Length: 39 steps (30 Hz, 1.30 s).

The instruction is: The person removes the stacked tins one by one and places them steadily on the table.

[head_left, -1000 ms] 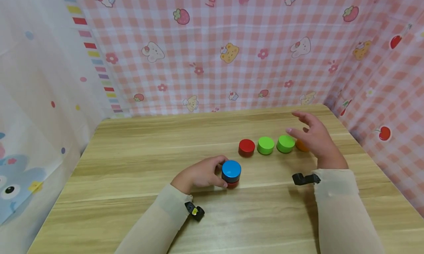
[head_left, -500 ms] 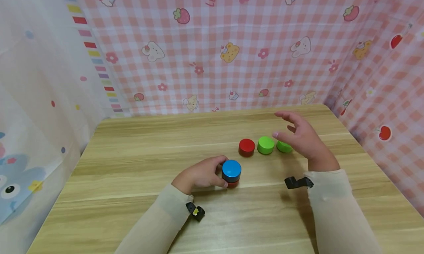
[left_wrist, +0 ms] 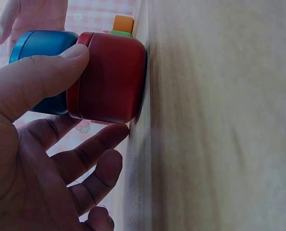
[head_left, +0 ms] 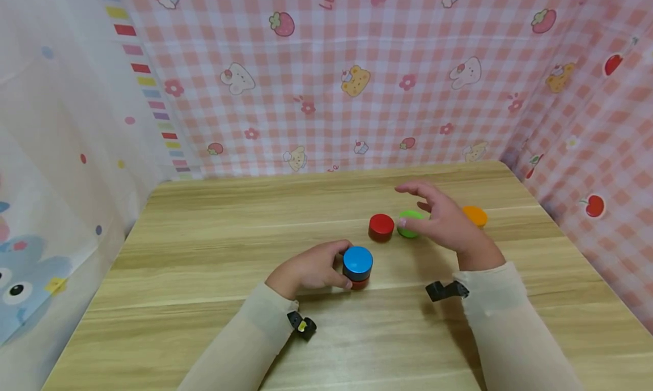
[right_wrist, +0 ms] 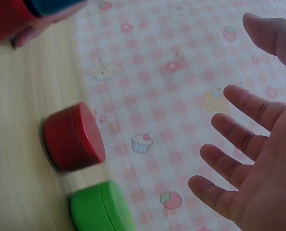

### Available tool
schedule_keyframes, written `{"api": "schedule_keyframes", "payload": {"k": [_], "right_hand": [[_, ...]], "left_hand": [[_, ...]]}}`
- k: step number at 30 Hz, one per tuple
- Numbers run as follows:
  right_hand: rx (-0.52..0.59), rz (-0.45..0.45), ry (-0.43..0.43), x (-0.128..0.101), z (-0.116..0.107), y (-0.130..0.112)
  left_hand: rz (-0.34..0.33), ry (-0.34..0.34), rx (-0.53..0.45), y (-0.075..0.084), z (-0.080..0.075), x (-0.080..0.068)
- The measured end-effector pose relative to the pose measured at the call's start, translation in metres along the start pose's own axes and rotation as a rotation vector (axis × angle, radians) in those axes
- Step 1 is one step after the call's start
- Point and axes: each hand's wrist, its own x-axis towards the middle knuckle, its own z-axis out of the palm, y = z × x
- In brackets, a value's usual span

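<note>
My left hand (head_left: 340,266) grips a short stack near the table's middle: a blue disc (head_left: 357,260) on top of a red disc (head_left: 359,284). In the left wrist view the thumb (left_wrist: 46,72) lies across both the blue disc (left_wrist: 34,45) and the red disc (left_wrist: 111,79), with the fingers curled under the stack. My right hand (head_left: 425,209) hovers open, fingers spread, above the row behind. It covers part of a green disc (head_left: 407,216) and holds nothing. A loose red disc (head_left: 381,227) lies left of it and an orange disc (head_left: 475,215) to its right.
The discs lie on a wooden table (head_left: 204,255) walled by pink checked cloth (head_left: 331,85) at the back and right, and white cloth on the left. In the right wrist view the red disc (right_wrist: 73,137) and a green disc (right_wrist: 102,207) lie below my spread right hand (right_wrist: 248,144).
My right hand has slid left along the row, from over the orange disc to over the green ones. The orange disc now shows. My left hand stays on the stack.
</note>
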Motion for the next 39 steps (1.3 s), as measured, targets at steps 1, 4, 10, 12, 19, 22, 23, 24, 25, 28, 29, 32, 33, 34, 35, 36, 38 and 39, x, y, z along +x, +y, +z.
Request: {"api": "schedule_keyframes", "payload": {"k": [1, 4, 10, 12, 19, 22, 23, 24, 25, 28, 29, 32, 33, 34, 35, 36, 38, 39], "right_hand": [[-0.005, -0.004, -0.007, 0.0, 0.002, -0.001], [-0.021, -0.015, -0.032, 0.001, 0.007, -0.003], [-0.028, -0.05, -0.09, 0.002, 0.018, -0.005], [-0.034, -0.058, -0.106, 0.003, 0.022, -0.005], [-0.059, -0.096, -0.175, 0.004, 0.031, -0.006], [-0.066, -0.105, -0.19, 0.004, 0.035, -0.006], [-0.067, -0.105, -0.194, 0.003, 0.036, -0.006], [-0.062, -0.106, -0.199, 0.003, 0.037, -0.005], [-0.053, -0.102, -0.205, 0.003, 0.038, -0.005], [-0.038, -0.081, -0.223, 0.002, 0.041, -0.005], [-0.039, -0.072, -0.229, 0.002, 0.042, -0.006], [-0.042, -0.048, -0.253, 0.003, 0.047, -0.007], [-0.042, -0.039, -0.263, 0.003, 0.048, -0.007], [-0.045, -0.03, -0.272, 0.003, 0.05, -0.007], [-0.041, -0.026, -0.282, 0.003, 0.051, -0.008], [-0.043, -0.025, -0.292, 0.004, 0.053, -0.008], [-0.035, -0.026, -0.316, 0.004, 0.055, -0.008], [-0.032, -0.026, -0.328, 0.004, 0.056, -0.007]], "left_hand": [[-0.002, -0.001, 0.0, 0.0, 0.0, 0.0], [-0.011, -0.004, -0.003, 0.0, 0.0, 0.001], [-0.018, -0.007, -0.005, 0.0, 0.0, 0.001], [-0.013, -0.006, -0.005, 0.0, 0.0, 0.001], [0.003, -0.003, 0.0, 0.001, 0.0, 0.0], [-0.001, -0.003, -0.003, 0.001, 0.0, 0.0], [-0.002, -0.004, -0.005, 0.001, 0.0, 0.0], [-0.003, -0.005, -0.006, 0.001, 0.0, 0.0], [-0.004, -0.006, -0.006, 0.001, 0.0, 0.0], [-0.004, -0.009, -0.012, 0.002, -0.001, 0.0], [-0.003, -0.01, -0.012, 0.002, -0.001, -0.001], [0.001, -0.01, -0.012, 0.002, -0.001, -0.001], [0.002, -0.009, -0.009, 0.002, -0.001, -0.001], [0.0, -0.007, -0.004, 0.002, -0.001, -0.001], [-0.002, -0.007, 0.001, 0.002, -0.001, -0.001], [-0.003, -0.005, 0.006, 0.002, -0.001, -0.001], [-0.004, -0.004, 0.013, 0.002, -0.001, -0.001], [-0.004, -0.004, 0.016, 0.003, -0.001, -0.002]]}}
